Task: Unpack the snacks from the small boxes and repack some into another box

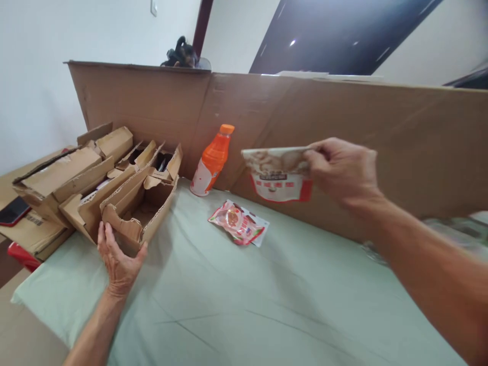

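My right hand (343, 170) holds a white and red snack pouch (277, 175) in the air, in front of the tall cardboard wall. My left hand (119, 259) grips the near end of an open, torn cardboard box (147, 201) on the pale green cloth. A second red and white snack packet (238, 222) lies flat on the cloth between my hands. An orange drink bottle (211, 161) with an orange cap leans against the cardboard wall behind that packet.
A long cardboard sheet (381, 137) stands upright along the back. More opened cardboard boxes (72, 178) are stacked at the left, with a dark phone (13, 211) on flat cardboard and something red (21, 255) below it. The green cloth (267, 305) covers the table.
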`<state>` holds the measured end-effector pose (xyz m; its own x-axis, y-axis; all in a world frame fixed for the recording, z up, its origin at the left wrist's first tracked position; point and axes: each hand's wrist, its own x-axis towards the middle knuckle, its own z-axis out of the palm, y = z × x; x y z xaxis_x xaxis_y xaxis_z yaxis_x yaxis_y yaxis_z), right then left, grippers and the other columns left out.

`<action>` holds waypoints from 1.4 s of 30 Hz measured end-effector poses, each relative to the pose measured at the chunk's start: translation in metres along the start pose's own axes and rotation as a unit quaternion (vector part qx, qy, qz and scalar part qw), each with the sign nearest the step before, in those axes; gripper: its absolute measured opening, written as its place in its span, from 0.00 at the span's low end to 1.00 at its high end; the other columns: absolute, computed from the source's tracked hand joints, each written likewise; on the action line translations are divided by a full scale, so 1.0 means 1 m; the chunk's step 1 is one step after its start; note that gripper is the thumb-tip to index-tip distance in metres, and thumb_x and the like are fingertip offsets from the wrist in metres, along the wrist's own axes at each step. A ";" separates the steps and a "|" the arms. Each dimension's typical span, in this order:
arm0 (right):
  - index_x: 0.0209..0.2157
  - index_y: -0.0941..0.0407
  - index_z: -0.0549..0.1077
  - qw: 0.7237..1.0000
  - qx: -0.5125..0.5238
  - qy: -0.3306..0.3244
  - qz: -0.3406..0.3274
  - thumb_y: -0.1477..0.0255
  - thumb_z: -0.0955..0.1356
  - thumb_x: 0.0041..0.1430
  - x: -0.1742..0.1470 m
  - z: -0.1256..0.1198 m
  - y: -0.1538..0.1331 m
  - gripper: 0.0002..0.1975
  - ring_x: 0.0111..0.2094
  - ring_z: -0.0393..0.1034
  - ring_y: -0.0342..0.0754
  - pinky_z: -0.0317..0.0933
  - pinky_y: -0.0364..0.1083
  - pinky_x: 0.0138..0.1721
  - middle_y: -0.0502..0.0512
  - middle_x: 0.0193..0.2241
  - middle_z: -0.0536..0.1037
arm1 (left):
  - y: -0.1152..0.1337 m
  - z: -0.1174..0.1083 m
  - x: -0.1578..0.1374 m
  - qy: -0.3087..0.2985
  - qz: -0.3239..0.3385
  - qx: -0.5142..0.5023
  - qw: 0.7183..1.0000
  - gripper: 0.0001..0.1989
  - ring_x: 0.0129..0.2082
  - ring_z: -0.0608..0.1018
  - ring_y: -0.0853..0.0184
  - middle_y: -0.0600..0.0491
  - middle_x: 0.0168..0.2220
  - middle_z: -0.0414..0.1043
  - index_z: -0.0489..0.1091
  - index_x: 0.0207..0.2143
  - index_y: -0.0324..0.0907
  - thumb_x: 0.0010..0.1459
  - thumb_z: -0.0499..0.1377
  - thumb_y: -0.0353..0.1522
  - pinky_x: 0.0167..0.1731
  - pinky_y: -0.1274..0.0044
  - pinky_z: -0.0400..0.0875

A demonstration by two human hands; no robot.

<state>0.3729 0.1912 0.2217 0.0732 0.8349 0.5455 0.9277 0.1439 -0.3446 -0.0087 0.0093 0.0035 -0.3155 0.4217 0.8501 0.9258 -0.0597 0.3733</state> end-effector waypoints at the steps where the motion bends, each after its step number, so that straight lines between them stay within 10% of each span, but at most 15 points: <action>1: 0.38 0.57 0.77 0.998 -0.042 -0.035 -0.002 0.75 0.63 0.62 -0.006 0.007 0.003 0.10 0.36 0.76 0.56 0.66 0.53 0.39 0.71 0.38 0.82 | 0.000 0.000 -0.001 -0.001 -0.003 0.005 1.000 0.53 0.69 0.61 0.38 0.25 0.68 0.54 0.44 0.72 0.33 0.57 0.66 0.49 0.63 0.48 0.60; 10: 0.30 0.51 0.76 0.954 0.061 -0.264 -0.128 0.63 0.61 0.65 -0.060 0.042 -0.052 0.15 0.32 0.76 0.56 0.64 0.50 0.36 0.57 0.30 0.83 | 0.005 -0.003 -0.006 -0.004 -0.029 0.004 1.000 0.51 0.69 0.61 0.40 0.27 0.68 0.55 0.45 0.72 0.36 0.57 0.66 0.49 0.64 0.50 0.60; 17: 0.50 0.56 0.80 0.933 0.073 -0.210 -0.283 0.67 0.60 0.69 -0.024 0.082 -0.167 0.19 0.44 0.77 0.56 0.65 0.49 0.46 0.62 0.45 0.83 | 0.008 -0.005 -0.007 -0.016 -0.039 0.027 0.999 0.52 0.66 0.64 0.40 0.27 0.65 0.59 0.45 0.72 0.36 0.57 0.66 0.50 0.61 0.48 0.63; 23: 0.50 0.53 0.80 0.850 -0.121 -0.330 -0.392 0.73 0.61 0.68 0.015 0.131 -0.233 0.18 0.51 0.76 0.54 0.63 0.48 0.49 0.58 0.49 0.83 | 0.010 -0.003 -0.010 -0.013 -0.068 0.010 0.998 0.52 0.66 0.63 0.42 0.31 0.66 0.57 0.43 0.73 0.40 0.58 0.66 0.50 0.61 0.49 0.63; 34: 0.45 0.53 0.83 0.824 -0.253 -0.373 -0.344 0.77 0.66 0.57 0.040 0.154 -0.215 0.17 0.42 0.78 0.55 0.63 0.45 0.36 0.60 0.41 0.84 | 0.013 -0.003 -0.010 -0.021 -0.088 -0.015 0.996 0.52 0.67 0.63 0.41 0.30 0.66 0.57 0.44 0.73 0.39 0.57 0.67 0.47 0.61 0.47 0.63; 42: 0.58 0.44 0.76 0.840 -0.229 -0.339 -0.356 0.76 0.65 0.61 0.047 0.188 -0.189 0.26 0.54 0.74 0.53 0.66 0.44 0.41 0.54 0.55 0.79 | 0.014 -0.005 -0.009 -0.025 -0.075 -0.011 0.997 0.52 0.67 0.63 0.43 0.31 0.66 0.57 0.43 0.74 0.41 0.58 0.66 0.48 0.61 0.47 0.65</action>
<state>0.1325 0.3030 0.1686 -0.6410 0.7573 -0.1254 0.7032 0.6448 0.2996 0.0061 0.0004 0.0024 -0.4385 0.4712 0.7653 0.8641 -0.0130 0.5031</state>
